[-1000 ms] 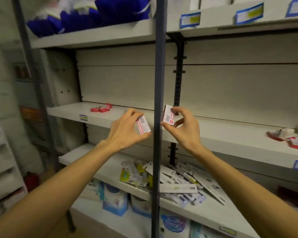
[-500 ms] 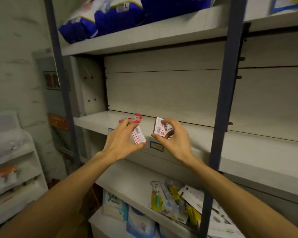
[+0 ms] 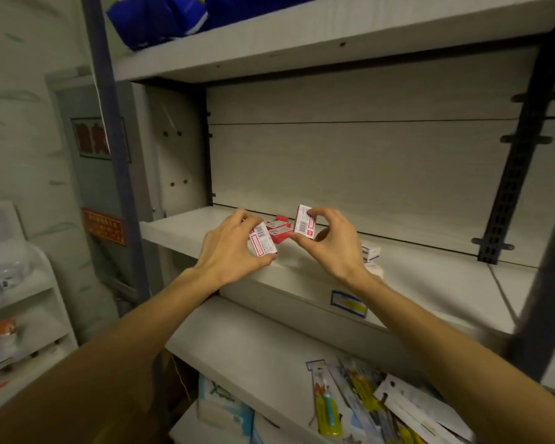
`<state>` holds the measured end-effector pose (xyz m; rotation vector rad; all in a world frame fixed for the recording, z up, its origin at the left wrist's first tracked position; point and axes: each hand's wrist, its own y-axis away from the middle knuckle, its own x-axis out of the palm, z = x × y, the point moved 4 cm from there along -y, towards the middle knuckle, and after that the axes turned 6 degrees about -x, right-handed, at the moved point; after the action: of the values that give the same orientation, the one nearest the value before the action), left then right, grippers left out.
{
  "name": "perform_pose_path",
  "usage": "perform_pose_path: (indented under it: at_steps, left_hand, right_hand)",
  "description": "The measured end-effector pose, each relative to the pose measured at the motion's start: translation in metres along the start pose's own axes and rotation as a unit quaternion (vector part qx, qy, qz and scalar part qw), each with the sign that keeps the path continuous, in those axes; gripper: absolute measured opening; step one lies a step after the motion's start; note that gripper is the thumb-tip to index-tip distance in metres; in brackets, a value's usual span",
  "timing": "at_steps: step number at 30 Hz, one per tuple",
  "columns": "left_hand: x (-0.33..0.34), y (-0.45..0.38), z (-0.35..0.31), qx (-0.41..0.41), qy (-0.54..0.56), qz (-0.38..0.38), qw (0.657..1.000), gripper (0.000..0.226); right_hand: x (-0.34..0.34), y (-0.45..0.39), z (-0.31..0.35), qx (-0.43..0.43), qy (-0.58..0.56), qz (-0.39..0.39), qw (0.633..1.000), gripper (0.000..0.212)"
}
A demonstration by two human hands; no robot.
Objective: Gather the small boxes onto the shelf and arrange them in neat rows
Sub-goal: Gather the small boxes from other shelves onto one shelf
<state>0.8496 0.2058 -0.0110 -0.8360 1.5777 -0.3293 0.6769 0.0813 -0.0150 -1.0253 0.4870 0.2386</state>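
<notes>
While both hands reach over the front edge of the middle shelf [image 3: 186, 230], a dark upright post [image 3: 545, 302] crosses the right side of the view in front of the shelving. Blue bags [image 3: 161, 17] sit on the board above, and carded toothbrush packs [image 3: 359, 408] lie strewn on the board below. A few red and white boxes [image 3: 277, 231] rest near the shelf's back left, between the hands. The left hand [image 3: 229, 248] pinches one small box [image 3: 262, 243], long axis tilted up and away. The right hand [image 3: 330, 243] pinches another box [image 3: 305, 223], standing nearly upright, barcode face toward the camera.
</notes>
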Motion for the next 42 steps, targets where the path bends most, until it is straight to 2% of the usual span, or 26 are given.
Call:
perform_pose_path:
  at_steps: [4, 12, 17, 21, 25, 32, 36, 42]
  left_hand:
    - [0.014, -0.028, 0.035, 0.021, 0.012, 0.002, 1.000, 0.077]
    - [0.058, -0.097, 0.097, 0.047, 0.058, 0.065, 0.995, 0.083]
    - [0.095, -0.129, 0.110, 0.046, 0.104, 0.127, 0.985, 0.079]
    - [0.121, -0.144, 0.113, 0.040, 0.138, 0.189, 0.971, 0.061]
    - [0.136, -0.141, 0.116, 0.036, 0.148, 0.218, 0.964, 0.055]
    - [0.120, -0.129, 0.111, 0.059, 0.115, 0.191, 0.973, 0.064]
    - [0.093, -0.110, 0.085, 0.116, 0.091, 0.155, 0.977, 0.060]
    - [0.047, -0.057, 0.024, 0.153, 0.047, 0.132, 0.978, 0.069]
  right_hand:
    - [0.041, -0.017, -0.003, 0.037, 0.023, -0.009, 0.999, 0.059]
    - [0.112, -0.054, -0.022, 0.149, 0.064, -0.002, 0.987, 0.056]
    - [0.143, -0.075, -0.041, 0.206, 0.086, 0.043, 0.974, 0.056]
    - [0.156, -0.078, -0.053, 0.247, 0.100, 0.092, 0.959, 0.057]
    - [0.159, -0.074, -0.054, 0.235, 0.114, 0.114, 0.959, 0.057]
    - [0.135, -0.057, -0.025, 0.168, 0.165, 0.122, 0.964, 0.064]
    - [0.102, -0.037, -0.004, 0.114, 0.227, 0.132, 0.958, 0.064]
    - [0.021, 0.016, 0.032, 0.077, 0.315, 0.107, 0.940, 0.065]
